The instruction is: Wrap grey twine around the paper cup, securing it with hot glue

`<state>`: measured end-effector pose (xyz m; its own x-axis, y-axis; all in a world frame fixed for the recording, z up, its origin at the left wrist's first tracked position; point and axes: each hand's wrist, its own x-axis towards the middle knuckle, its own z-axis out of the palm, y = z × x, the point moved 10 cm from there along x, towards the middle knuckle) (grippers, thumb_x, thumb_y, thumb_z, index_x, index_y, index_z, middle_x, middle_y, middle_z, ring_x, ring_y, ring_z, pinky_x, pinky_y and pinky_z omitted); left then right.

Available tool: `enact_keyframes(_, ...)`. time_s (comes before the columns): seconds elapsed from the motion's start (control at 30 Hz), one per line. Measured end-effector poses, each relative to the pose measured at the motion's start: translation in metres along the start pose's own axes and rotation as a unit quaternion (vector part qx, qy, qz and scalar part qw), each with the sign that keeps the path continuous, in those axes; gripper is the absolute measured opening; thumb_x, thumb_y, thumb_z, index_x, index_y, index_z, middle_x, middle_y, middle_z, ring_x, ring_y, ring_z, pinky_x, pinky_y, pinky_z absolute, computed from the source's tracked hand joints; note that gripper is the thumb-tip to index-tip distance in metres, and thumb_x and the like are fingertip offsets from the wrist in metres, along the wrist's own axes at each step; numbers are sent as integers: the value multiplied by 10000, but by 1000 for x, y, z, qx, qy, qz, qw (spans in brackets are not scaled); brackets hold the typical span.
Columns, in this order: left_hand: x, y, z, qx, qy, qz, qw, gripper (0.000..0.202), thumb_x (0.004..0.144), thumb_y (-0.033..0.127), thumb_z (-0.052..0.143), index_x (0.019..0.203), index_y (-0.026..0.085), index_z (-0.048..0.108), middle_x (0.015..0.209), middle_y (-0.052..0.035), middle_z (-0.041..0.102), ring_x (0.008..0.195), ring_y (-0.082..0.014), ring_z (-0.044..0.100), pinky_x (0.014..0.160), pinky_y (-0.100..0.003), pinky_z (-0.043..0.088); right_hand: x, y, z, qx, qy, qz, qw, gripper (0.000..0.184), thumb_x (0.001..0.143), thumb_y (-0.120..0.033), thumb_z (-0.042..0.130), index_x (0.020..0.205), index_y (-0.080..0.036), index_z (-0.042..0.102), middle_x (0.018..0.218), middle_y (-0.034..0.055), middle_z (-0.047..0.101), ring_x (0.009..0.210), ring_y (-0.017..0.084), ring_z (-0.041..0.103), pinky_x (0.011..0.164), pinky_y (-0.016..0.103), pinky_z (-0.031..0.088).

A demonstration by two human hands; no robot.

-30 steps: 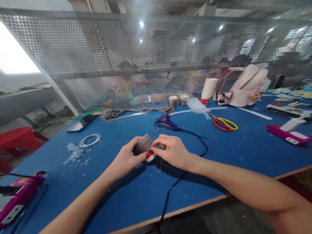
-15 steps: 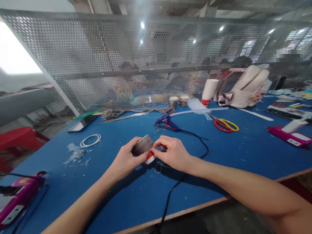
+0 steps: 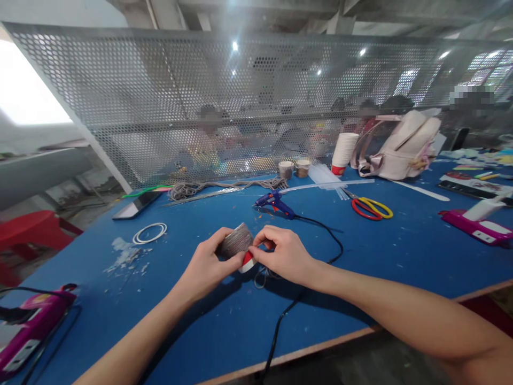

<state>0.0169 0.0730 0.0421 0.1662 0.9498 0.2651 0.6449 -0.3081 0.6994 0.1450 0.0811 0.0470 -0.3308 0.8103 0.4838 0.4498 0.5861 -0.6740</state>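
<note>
Tilted on its side, a paper cup (image 3: 237, 241) wound with grey cord is held above the table; a red and white band stays bare at one end. My left hand (image 3: 210, 258) is wrapped around the cup, thumb along its near side. My right hand (image 3: 282, 252) has thumb and forefinger pinched at the cup's right side, where the winding meets the red band. It seems to grip the grey cord (image 3: 260, 279), which hangs in loose loops below that hand. Beyond the cup lies a blue hot glue gun (image 3: 276, 203).
Red and yellow scissors (image 3: 372, 208), glue sticks (image 3: 326, 179), a cup stack (image 3: 344, 154) and a backpack (image 3: 404, 149) are on the right. A grey cord bundle (image 3: 188, 190), white rings (image 3: 149, 233) and a power strip (image 3: 36, 326) lie left. The glue gun's black cable (image 3: 276, 331) crosses the table's front edge.
The view has shifted very slightly. Both hands keep the same hold on the cup, which has barely turned.
</note>
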Motion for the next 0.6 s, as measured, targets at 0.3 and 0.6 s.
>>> enact_keyframes(0.3,0,1,-2,-15,7,-1,1000,222,708,355,583,843,179,595,703,28,554,643,-125,501,582,-227,426,1,4,0,22,-5,21,1000,100,747,-223,653,677,-192,588,641,-42,524,573,90,442,558,229,332)
enact_keyframes(0.6,0,2,-6,-46,24,0,999,204,679,327,581,825,185,589,705,23,563,653,-132,516,595,-228,443,3,7,-1,51,-8,32,998,96,754,-211,634,670,-189,593,635,-42,525,572,91,443,565,234,340)
